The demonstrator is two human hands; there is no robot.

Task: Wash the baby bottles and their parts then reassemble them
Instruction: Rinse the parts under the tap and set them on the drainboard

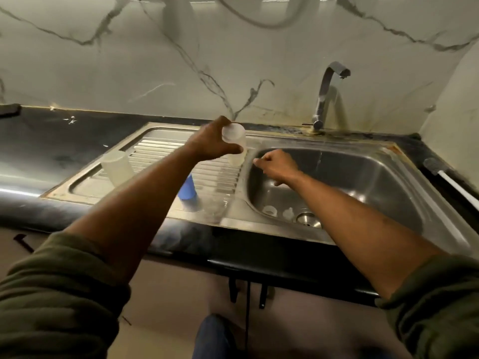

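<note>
Gripping a translucent baby bottle (pixel 234 141) near its open top, the left hand (pixel 210 143) has thumb and fingers curled round the bottle body, which stands upright at the right end of the ribbed drainboard (pixel 155 149), just beside the basin edge; whether its base touches the drainboard or is held just above it cannot be told because of motion blur. The right hand (pixel 278 167) is over the left part of the sink basin (pixel 363 182), its fingers curled inward; whether they pinch a small item cannot be told. A second translucent bottle (pixel 116 168) stands on the left part of the drainboard, tilted slightly, well apart from the held one. A blue cap (pixel 188 189) sits near the front edge of the drainboard, partly hidden behind the left forearm. Inside the basin, a white screw ring (pixel 269 210) and a clear nipple (pixel 288 213) lie near the drain (pixel 308 219), the ring to the left of the nipple. The tap (pixel 326 94) rises behind the basin against the marble wall. Both sleeves are pushed up the forearms.
</note>
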